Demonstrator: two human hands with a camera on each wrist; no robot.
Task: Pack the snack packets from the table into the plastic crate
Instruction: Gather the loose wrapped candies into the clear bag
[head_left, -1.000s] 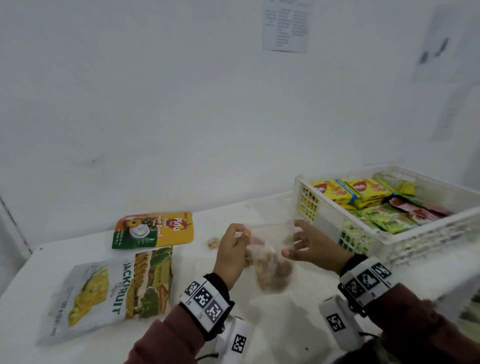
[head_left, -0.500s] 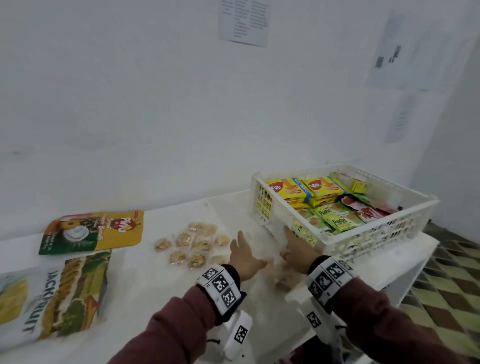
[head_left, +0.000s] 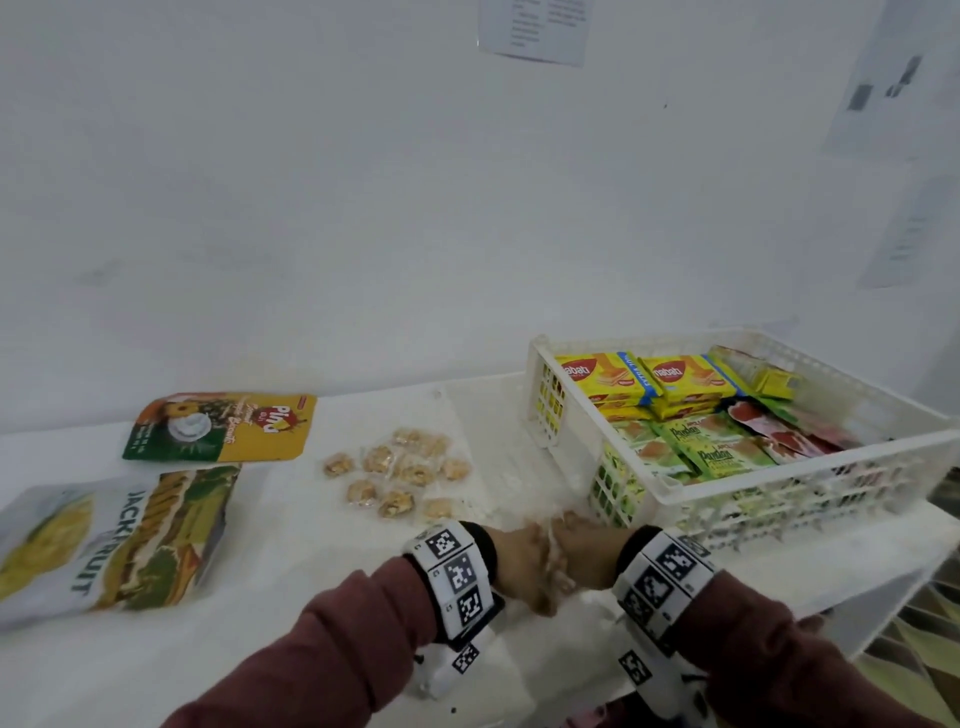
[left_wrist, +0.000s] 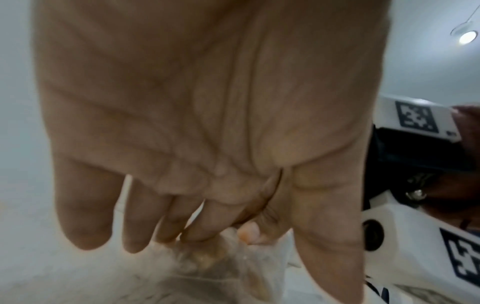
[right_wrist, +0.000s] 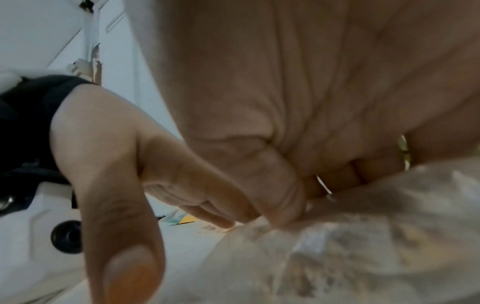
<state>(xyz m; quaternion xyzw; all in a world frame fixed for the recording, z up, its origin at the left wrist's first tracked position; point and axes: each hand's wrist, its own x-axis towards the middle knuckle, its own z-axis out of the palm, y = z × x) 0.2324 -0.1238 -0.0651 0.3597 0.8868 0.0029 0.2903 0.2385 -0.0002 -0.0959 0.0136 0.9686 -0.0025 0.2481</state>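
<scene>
A clear plastic snack bag (head_left: 555, 548) with brownish pieces lies on the white table (head_left: 311, 649), just in front of the white plastic crate (head_left: 779, 499). My two hands meet over it. My right hand (head_left: 587, 551) grips the bag (right_wrist: 363, 246) with curled fingers (right_wrist: 285, 195). My left hand (head_left: 522, 564) has straight fingers (left_wrist: 137, 226) whose tips touch the bag (left_wrist: 207, 259). The crate holds yellow, green and red packets. A jackfruit pouch (head_left: 114, 540), an orange-green pouch (head_left: 223, 426) and a clear bag of small biscuits (head_left: 405, 467) lie on the table.
The crate stands at the table's right end, where the tabletop drops off to a tiled floor (head_left: 924, 649). A white wall (head_left: 467, 234) with papers taped on it runs close behind the table.
Both hands came down from mid-air with the clear bag onto the table by the crate's near corner and drew together. The head view swung right, then back.
</scene>
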